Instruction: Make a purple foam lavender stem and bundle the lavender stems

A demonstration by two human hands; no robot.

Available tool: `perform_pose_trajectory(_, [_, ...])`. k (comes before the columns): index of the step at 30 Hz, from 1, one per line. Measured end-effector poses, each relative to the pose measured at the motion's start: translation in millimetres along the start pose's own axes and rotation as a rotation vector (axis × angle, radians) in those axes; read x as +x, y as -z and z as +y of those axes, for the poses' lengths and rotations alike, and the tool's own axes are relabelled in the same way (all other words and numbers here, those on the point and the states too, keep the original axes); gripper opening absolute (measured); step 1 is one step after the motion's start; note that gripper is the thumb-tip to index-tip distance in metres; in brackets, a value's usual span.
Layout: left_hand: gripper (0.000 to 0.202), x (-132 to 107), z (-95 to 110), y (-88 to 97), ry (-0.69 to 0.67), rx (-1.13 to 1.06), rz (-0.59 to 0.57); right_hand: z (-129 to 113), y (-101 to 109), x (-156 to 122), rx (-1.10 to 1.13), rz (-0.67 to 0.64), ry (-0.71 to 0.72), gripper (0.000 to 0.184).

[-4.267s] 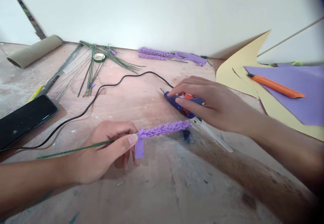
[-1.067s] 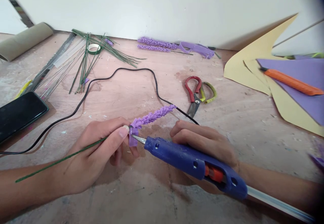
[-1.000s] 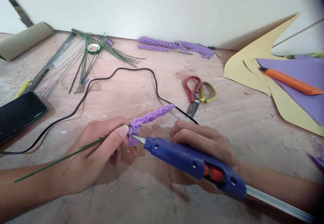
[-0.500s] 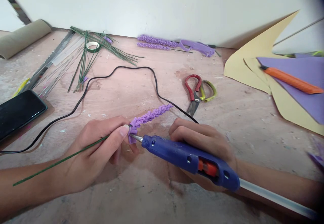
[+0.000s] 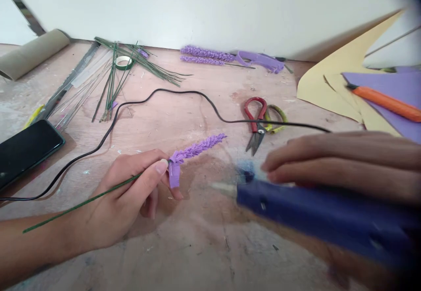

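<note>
My left hand [image 5: 128, 194] pinches a green wire stem [image 5: 79, 203] where a purple foam lavender spike [image 5: 197, 147] starts; a loose purple flap hangs at my thumb. The spike points up and right over the wooden table [image 5: 197, 256]. My right hand [image 5: 345, 164], blurred by motion, is closed around a blue glue gun [image 5: 322, 214] at the lower right. The gun's nozzle points left and stands well clear of the flower. Its black cord [image 5: 158, 98] runs across the table to the left.
Red and green scissors [image 5: 259, 118] lie behind the flower. Finished purple lavender sprigs [image 5: 210, 55] rest by the wall. Green wires and a tape roll [image 5: 123, 62] sit back left, a black phone [image 5: 26, 148] at the left edge. Yellow and purple sheets with an orange cutter [image 5: 384, 102] lie right.
My right hand has pulled the glue gun away from the purple flap, to the right and toward me. The cord has swung right over the scissors. My left hand stays put with the stem.
</note>
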State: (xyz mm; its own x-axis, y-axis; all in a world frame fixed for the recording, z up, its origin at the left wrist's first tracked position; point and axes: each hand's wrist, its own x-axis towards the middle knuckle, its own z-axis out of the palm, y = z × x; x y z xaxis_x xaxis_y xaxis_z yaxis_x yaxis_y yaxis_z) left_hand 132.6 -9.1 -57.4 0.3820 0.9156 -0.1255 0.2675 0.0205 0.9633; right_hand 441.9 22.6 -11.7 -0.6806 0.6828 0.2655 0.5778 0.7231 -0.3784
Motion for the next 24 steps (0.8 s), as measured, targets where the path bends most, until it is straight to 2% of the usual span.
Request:
perform_pose_trajectory(3, [0.045, 0.2, 1.1, 0.1, 0.016, -0.042, 0.009, 27.4, 10.1, 11.4, -0.241, -0.046, 0.080, 0.025])
perform_pose_trajectory(6, [0.045, -0.3, 2.1, 0.2, 0.013, -0.051, 0.002, 51.8, 2.2, 23.3, -0.485, -0.159, -0.015, 0.028])
perform_pose_trajectory(8, [0.045, -0.6, 2.2, 0.4, 0.002, -0.057, 0.003, 61.6, -3.9, 29.1, -0.520, -0.247, -0.068, 0.030])
perform_pose_trajectory(11, [0.044, -0.2, 1.5, 1.1, -0.025, -0.074, -0.031, 63.2, -4.7, 35.3, -0.513, -0.292, -0.112, 0.036])
perform_pose_trajectory(14, [0.046, 1.8, 1.1, 2.3, -0.068, -0.076, -0.132, 47.5, -0.2, 40.3, -0.510, -0.196, -0.131, 0.052])
perform_pose_trajectory(17, [0.045, 3.9, 2.5, 4.1, -0.074, -0.087, -0.250, 18.1, -2.8, 44.3, -0.265, -0.083, -0.073, 0.037])
perform_pose_trajectory(20, [0.044, 4.6, 4.8, 6.3, -0.054, -0.069, -0.319, -13.7, -14.6, 46.5, 0.104, -0.134, -0.004, 0.024])
perform_pose_trajectory(24, [0.044, 4.4, 5.8, 8.9, -0.061, -0.012, -0.335, -41.1, -29.0, 48.4, 0.351, -0.281, 0.026, 0.030])
